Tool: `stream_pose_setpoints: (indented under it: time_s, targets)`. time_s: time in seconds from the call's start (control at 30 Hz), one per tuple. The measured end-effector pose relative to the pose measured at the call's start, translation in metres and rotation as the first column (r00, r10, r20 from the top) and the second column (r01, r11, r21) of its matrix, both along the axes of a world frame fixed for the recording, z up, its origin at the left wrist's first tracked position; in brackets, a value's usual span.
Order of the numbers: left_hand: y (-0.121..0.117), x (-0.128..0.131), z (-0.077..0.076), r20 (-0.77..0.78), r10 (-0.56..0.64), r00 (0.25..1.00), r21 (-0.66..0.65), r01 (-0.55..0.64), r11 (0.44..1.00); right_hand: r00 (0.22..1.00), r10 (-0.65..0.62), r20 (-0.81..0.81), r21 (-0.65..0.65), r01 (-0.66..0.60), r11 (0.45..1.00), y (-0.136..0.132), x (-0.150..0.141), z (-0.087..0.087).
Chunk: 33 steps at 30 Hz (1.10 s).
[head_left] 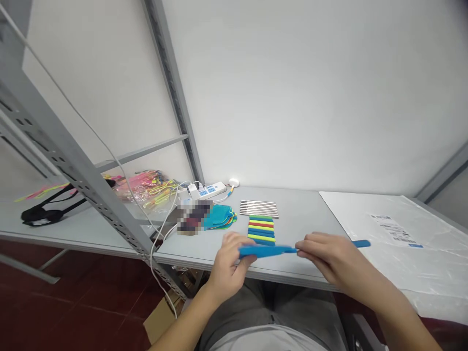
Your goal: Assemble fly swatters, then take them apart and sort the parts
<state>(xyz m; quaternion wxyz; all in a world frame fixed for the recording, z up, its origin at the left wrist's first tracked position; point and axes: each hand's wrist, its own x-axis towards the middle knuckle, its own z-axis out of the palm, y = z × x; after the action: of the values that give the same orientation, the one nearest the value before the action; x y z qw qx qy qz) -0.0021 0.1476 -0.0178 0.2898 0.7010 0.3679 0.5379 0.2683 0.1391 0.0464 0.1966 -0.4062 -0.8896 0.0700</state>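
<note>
My left hand (230,261) and my right hand (321,256) hold a long flat blue plastic strip (266,251) level in front of me, just above the table's front edge. It runs from my left fingers through my right fingers, and its thin end (361,243) sticks out past my right hand. Just beyond the strip lies a stack of green, yellow, red and blue strips (261,230). A row of metal rods (259,208) lies behind that stack. To its left lie layered teal pieces (219,218) beside a pixelated object (193,217).
A white power strip (206,191) with cables sits at the back of the grey table (300,214). A translucent sheet (409,239) with a printed label covers the right end. A bag of pink and yellow items (146,187), a black item (47,209) and a metal shelf upright (80,165) stand left.
</note>
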Motion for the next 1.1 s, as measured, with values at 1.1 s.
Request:
stream_pose_setpoints:
  time_s: [1.1]
  targets:
    - [0.055, -0.058, -0.054, 0.186, 0.664, 0.724, 0.036, -0.68, 0.732, 0.983, 0.175, 0.048, 0.294, -0.181, 0.939, 0.159, -0.139, -0.031]
